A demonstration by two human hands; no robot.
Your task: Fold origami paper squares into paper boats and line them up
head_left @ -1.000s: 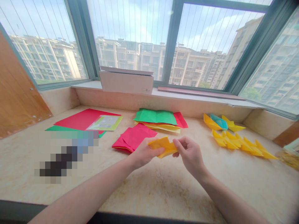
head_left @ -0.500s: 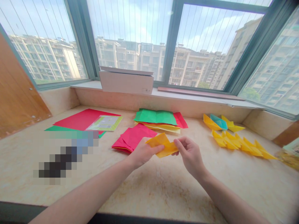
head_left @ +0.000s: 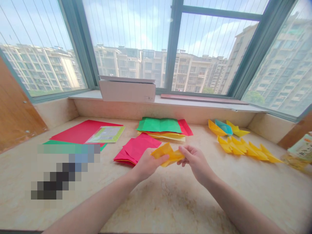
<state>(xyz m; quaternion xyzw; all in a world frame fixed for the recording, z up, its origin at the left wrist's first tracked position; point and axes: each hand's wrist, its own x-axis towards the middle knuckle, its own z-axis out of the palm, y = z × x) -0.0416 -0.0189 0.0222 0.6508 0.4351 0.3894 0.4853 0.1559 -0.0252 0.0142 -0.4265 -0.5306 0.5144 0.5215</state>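
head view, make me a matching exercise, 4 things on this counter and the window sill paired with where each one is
Things:
1. folded yellow paper
2. row of yellow paper boats
3. green paper sheet
4. white cardboard box

Places:
A. on the window sill
B. held between the left hand and the right hand
C. on the right of the stone counter
D. on top of a stack of yellow and red paper

Right pairs: 1-B, 2-C, 3-D, 4-A
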